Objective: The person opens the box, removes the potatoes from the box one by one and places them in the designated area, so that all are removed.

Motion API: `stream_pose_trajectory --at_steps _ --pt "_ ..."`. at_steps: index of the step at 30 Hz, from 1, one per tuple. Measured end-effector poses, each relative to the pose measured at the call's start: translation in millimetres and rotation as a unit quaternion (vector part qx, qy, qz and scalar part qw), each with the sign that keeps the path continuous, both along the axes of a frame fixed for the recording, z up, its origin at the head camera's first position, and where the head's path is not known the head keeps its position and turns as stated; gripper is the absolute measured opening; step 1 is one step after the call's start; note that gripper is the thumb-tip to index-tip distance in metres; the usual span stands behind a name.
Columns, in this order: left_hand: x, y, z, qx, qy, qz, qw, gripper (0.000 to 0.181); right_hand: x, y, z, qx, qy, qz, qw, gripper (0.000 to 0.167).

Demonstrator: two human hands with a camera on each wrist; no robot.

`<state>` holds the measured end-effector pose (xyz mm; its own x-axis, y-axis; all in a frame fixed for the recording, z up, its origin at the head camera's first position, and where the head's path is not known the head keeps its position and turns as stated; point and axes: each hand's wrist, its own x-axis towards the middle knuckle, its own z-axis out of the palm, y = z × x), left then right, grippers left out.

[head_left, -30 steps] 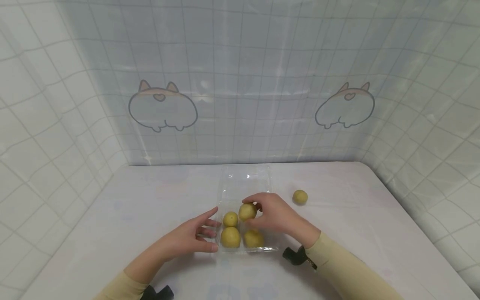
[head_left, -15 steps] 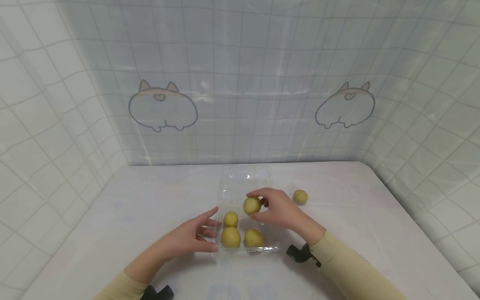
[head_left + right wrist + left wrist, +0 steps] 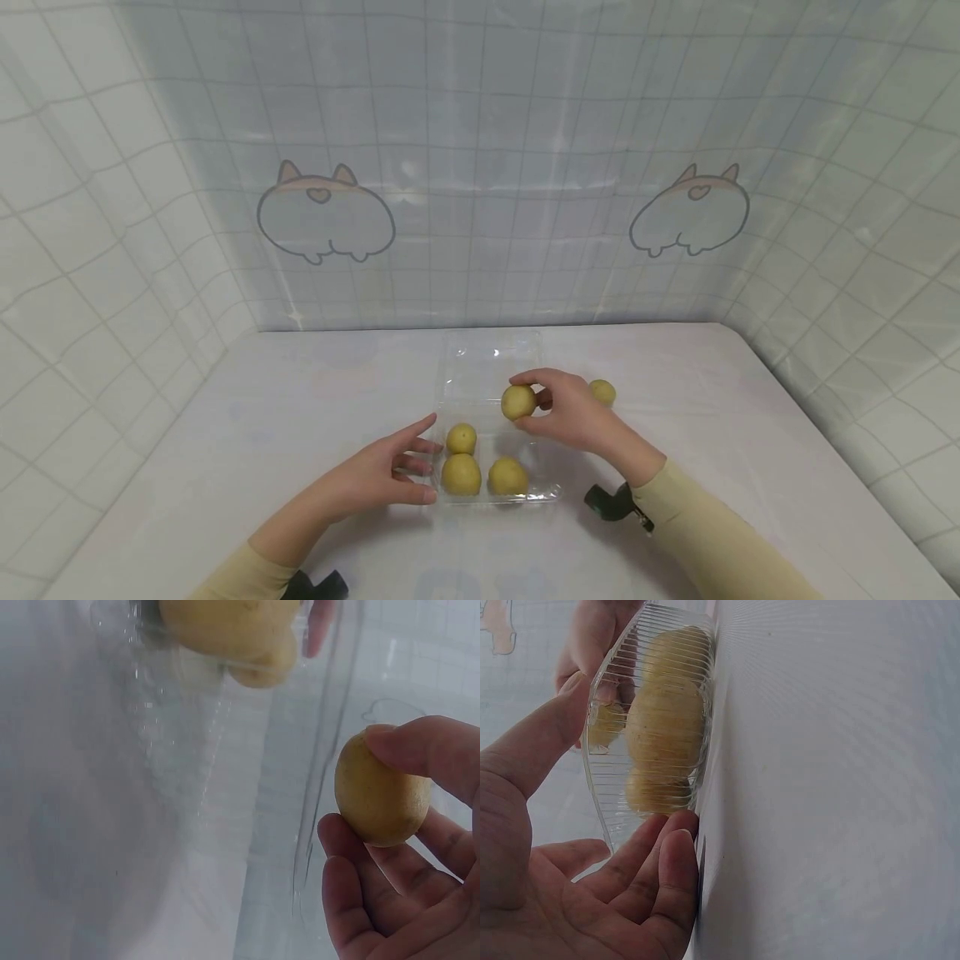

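A potato (image 3: 518, 402) is pinched between the thumb and fingers of my right hand (image 3: 572, 410), raised above the right rear part of a clear plastic clamshell box (image 3: 536, 493). In the right wrist view this potato (image 3: 381, 791) hangs beside the box wall. Inside the box lie three more: a small potato (image 3: 461, 438) at the left, a larger potato (image 3: 461, 475) in front of it, and another potato (image 3: 508, 477) at the front right. With fingers spread, my left hand (image 3: 382, 471) rests against the box's left side; the left wrist view shows its fingertips (image 3: 676, 847) touching the ribbed wall.
The box's lid (image 3: 491, 362) lies folded back towards the rear wall. One more potato (image 3: 602, 392) sits on the white table (image 3: 315, 375), partly behind my right hand. Tiled-pattern sheeting (image 3: 480, 208) encloses the back and both sides.
My right hand has lifted the potato up from inside the box and carried it rearward and right. The left hand and the other potatoes stay put.
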<state>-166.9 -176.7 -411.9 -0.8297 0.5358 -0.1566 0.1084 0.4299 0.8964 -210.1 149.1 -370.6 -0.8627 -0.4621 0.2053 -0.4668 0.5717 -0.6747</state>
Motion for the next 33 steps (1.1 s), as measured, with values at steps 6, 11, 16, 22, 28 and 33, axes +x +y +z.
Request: stream_pose_trajectory --at_steps 6,11,16,22,28,33 --pt "-0.6 0.0 -0.2 0.000 -0.001 -0.001 1.0000 0.100 -1.7 10 1.3 -0.005 0.000 -0.006 1.0000 0.054" --pt "-0.7 0.3 -0.2 -0.001 -0.003 0.000 1.0000 0.100 -2.3 18 2.9 0.010 0.004 -0.033 0.9994 0.054" --pt "-1.2 -0.1 -1.1 0.002 -0.005 0.001 1.0000 0.100 -3.3 28 4.6 -0.002 -0.006 -0.051 0.9987 0.054" --pt "-1.4 -0.4 -1.0 0.000 -0.006 0.003 1.0000 0.100 -4.3 41 7.7 0.004 -0.015 -0.089 0.9959 0.054" --pt "-1.4 -1.0 -1.3 -0.005 -0.005 0.005 1.0000 0.100 -4.5 57 9.2 -0.004 -0.025 -0.114 0.9932 0.054" --pt "-1.4 -1.0 -1.6 -0.003 -0.004 0.002 1.0000 0.100 -5.6 72 10.3 -0.009 -0.030 -0.130 0.9910 0.054"
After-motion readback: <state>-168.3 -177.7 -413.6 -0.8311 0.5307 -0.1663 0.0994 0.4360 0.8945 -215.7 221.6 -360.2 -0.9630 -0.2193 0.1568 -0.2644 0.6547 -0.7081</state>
